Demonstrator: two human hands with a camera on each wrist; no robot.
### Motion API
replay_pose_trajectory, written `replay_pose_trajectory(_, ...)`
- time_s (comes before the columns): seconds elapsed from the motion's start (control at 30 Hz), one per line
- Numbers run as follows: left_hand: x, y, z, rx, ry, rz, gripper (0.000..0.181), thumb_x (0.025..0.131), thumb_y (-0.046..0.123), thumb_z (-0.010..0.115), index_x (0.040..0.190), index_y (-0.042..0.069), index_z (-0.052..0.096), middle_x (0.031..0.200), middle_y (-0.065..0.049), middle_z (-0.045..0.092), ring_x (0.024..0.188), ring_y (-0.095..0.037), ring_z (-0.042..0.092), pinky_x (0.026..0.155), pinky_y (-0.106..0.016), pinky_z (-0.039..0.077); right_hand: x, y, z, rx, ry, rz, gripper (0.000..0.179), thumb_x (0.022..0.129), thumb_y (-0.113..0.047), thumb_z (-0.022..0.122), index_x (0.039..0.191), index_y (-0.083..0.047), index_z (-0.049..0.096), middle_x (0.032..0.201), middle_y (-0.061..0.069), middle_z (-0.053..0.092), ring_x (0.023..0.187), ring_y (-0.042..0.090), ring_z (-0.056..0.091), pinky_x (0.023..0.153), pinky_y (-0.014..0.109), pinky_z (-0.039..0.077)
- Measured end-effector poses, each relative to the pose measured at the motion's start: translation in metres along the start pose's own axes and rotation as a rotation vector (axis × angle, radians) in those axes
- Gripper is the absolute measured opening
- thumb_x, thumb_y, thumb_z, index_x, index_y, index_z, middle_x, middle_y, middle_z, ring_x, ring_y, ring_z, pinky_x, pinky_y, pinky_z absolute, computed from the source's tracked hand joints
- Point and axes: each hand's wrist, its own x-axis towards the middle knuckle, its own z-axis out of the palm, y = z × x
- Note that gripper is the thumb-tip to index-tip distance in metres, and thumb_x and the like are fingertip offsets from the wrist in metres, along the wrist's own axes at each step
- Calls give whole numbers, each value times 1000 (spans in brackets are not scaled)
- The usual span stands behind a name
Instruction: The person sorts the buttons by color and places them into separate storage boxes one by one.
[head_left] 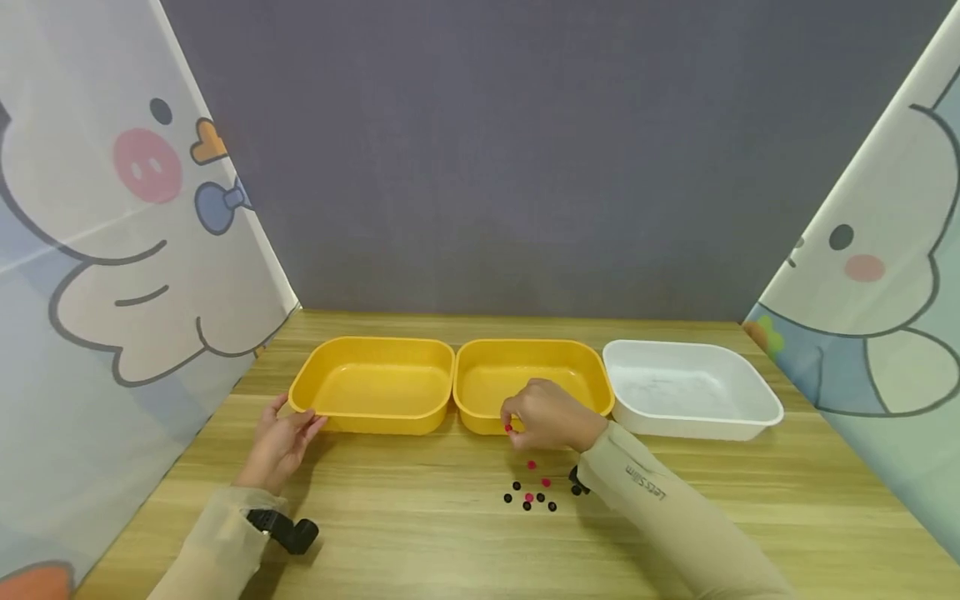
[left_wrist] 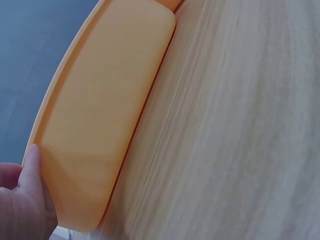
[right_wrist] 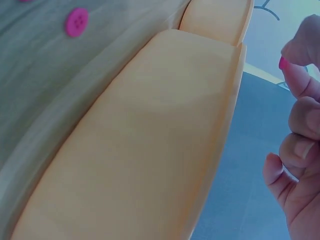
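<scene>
My right hand (head_left: pixel 551 414) pinches a small red button (head_left: pixel 508 427) between thumb and forefinger, over the near rim of the middle yellow tray (head_left: pixel 480 419). In the right wrist view, only an edge of that button (right_wrist: pixel 282 63) shows at the fingertips. At the near left corner of the left yellow tray (head_left: pixel 390 423), my left hand (head_left: pixel 279 446) holds the corner, thumb against the front wall and fingers round the side. Pink buttons (head_left: pixel 546 482) and several black buttons (head_left: pixel 541 497) lie loose on the table in front of the middle tray.
A white tray (head_left: pixel 697 427) stands at the right end of the row, beside the middle one. All three sit on a wood-grain table (head_left: pixel 420 517). Behind rises a grey panel (head_left: pixel 480 167), with cartoon-printed sheets (head_left: pixel 187 292) at both sides.
</scene>
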Motion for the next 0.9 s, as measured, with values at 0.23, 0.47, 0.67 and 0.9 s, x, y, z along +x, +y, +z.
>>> replay_pose_trajectory(0.23, 3, 0, 0, 51, -17, 25, 79, 98, -6, 35, 151, 20, -18, 147, -14, 15, 86, -2, 60, 90, -16, 49, 8, -1, -2, 2, -85, 25, 3, 73, -16, 68, 76, -15, 68, 62, -12, 56, 53, 3, 42, 68, 27, 50)
replay_pose_trajectory(0.47, 3, -4, -6, 52, -19, 17, 79, 98, -6, 35, 150, 20, -20, 140, -16, 20, 82, -3, 59, 90, -16, 49, 19, -1, 2, -2, -129, 17, 3, 73, -18, 68, 76, -16, 67, 61, -14, 53, 53, 4, 42, 70, 26, 48)
replay_pose_trajectory(0.67, 1, -4, -11, 43, -13, 11, 80, 98, -5, 35, 150, 20, -20, 127, -11, 29, 78, -4, 59, 88, -15, 50, 30, -4, 1, -4, -148, 22, 8, 72, -16, 70, 79, -16, 67, 54, -14, 44, 49, 4, 34, 66, 24, 45)
replay_pose_trajectory(0.9, 5, -3, -5, 49, -23, 22, 81, 98, -6, 36, 150, 20, -20, 143, -16, 18, 83, -4, 60, 90, -17, 49, 38, -5, -1, -18, -130, 7, 7, 72, -14, 69, 78, -16, 66, 52, -13, 41, 48, 3, 29, 59, 19, 39)
